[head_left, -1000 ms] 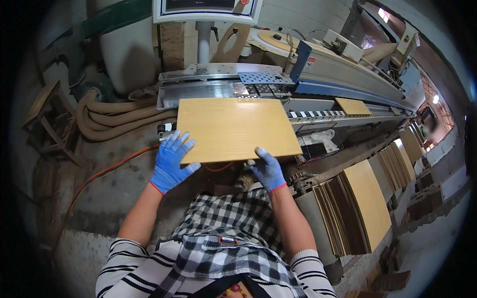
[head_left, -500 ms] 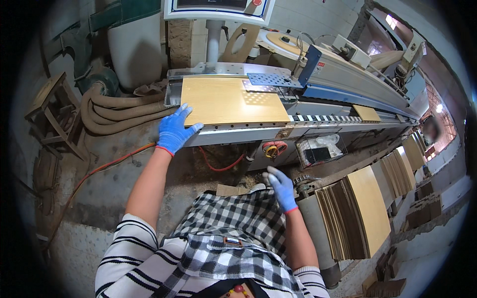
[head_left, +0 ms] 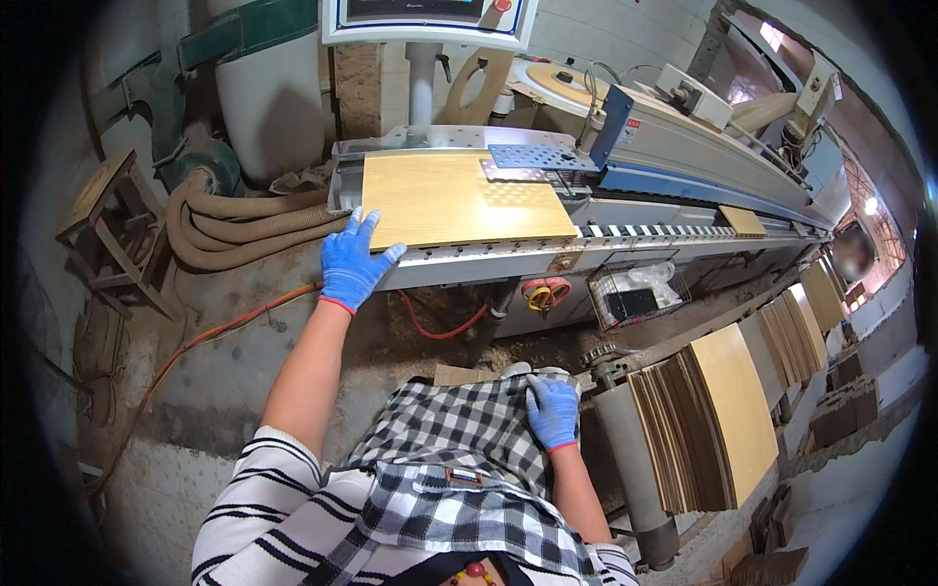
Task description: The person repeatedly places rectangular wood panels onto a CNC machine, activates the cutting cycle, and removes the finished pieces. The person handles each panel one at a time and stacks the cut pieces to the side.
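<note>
Head view, left to right. At the far left of the frame, a wooden stool [head_left: 107,210] stands on the floor. To its right, ribbed hoses [head_left: 210,246] curve toward the machine bed. Left of center, the left hand [head_left: 360,259], in a blue glove, is positioned at the lower left corner of the yellow board [head_left: 459,205]. Its grip is spread: the thumb stands apart from the fingers, and the fingertips overlap the board's left edge. The board lies flat on the machine, in the upper middle of the frame. Above it, at the top edge, a control panel [head_left: 430,21] is mounted on a post. A blue perforated plate [head_left: 542,156] overlaps the board's upper right part. Below center, the right hand [head_left: 553,410], also gloved, rests on the checked apron [head_left: 440,439]. Its fingers lie close together; whether they pinch the cloth cannot be determined. Right of center, a wire basket [head_left: 640,298] sits below the striped track [head_left: 664,231]. A smaller board [head_left: 743,222] lies farther right along that track. At the lower right, a stack of boards [head_left: 723,415] stands on edge beside a gray roller [head_left: 630,469].
</note>
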Tool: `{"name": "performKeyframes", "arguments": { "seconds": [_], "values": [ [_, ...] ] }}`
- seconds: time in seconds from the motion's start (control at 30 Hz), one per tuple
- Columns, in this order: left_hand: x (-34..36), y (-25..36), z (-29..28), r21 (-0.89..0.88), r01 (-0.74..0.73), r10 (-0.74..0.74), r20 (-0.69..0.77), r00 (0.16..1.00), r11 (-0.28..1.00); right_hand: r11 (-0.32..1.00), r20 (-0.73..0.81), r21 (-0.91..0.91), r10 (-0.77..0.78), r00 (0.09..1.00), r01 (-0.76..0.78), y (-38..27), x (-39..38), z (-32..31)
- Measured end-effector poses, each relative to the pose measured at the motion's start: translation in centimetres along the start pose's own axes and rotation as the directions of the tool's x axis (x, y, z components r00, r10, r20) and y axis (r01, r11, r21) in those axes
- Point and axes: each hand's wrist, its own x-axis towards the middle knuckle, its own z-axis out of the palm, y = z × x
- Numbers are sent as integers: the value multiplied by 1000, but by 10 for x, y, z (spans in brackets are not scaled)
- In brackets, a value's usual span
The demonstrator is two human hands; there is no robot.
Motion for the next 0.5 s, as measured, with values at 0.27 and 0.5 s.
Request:
{"name": "performKeyframes", "arguments": {
  "seconds": [0.27, 0.5],
  "values": [
    [-2, -10, -4, -78, -41, 44, 38, 998, 996, 1000, 3, 25, 9, 1000, -9, -3, 1, -6],
    [-4, -28, -4, -262, -78, 85, 16, 996, 962, 1000, -2, 17, 17, 1000, -17, -7, 2, -11]
  ]
}}
